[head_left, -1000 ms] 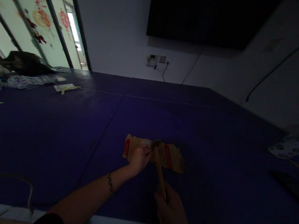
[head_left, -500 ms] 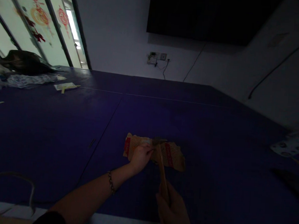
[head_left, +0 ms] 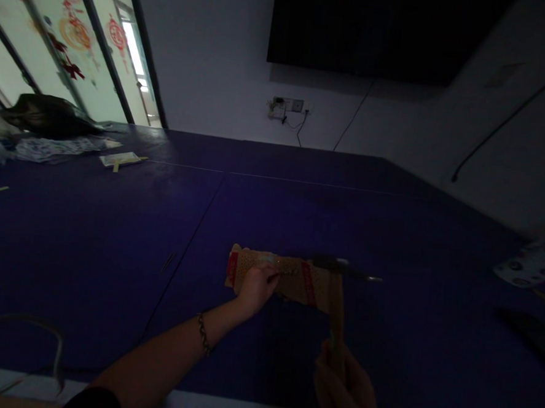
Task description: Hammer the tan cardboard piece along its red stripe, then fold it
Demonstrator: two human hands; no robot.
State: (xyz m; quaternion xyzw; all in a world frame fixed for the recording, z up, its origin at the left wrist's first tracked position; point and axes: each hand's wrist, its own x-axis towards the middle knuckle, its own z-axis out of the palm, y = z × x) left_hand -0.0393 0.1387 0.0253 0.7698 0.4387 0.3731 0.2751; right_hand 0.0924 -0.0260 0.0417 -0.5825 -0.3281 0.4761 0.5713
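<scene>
My right hand (head_left: 347, 381) is wrapped round the wooden handle of a hammer (head_left: 339, 306). The dark metal head hangs over the right end of a flattened piece of cardboard (head_left: 313, 286), tan with red bands. My left hand (head_left: 255, 289) rests on the cardboard's left half, its fingers pinched on a thin nail (head_left: 289, 271) that points to the right. Its tip reaches the middle of the cardboard, and the dim light blurs its details. A bracelet (head_left: 203, 334) circles my left wrist.
The cardboard lies on a wide purple table (head_left: 262, 216). Thin dark slivers (head_left: 168, 261) lie to the left. Further off are a white packet (head_left: 121, 159) and a black bag (head_left: 47, 116). A cable (head_left: 25, 319) curls at the left front; a dark flat object (head_left: 527, 333) lies right.
The hammer and my right hand have moved right, and the hammer head has left the middle of the cardboard. My left hand has stayed in place.
</scene>
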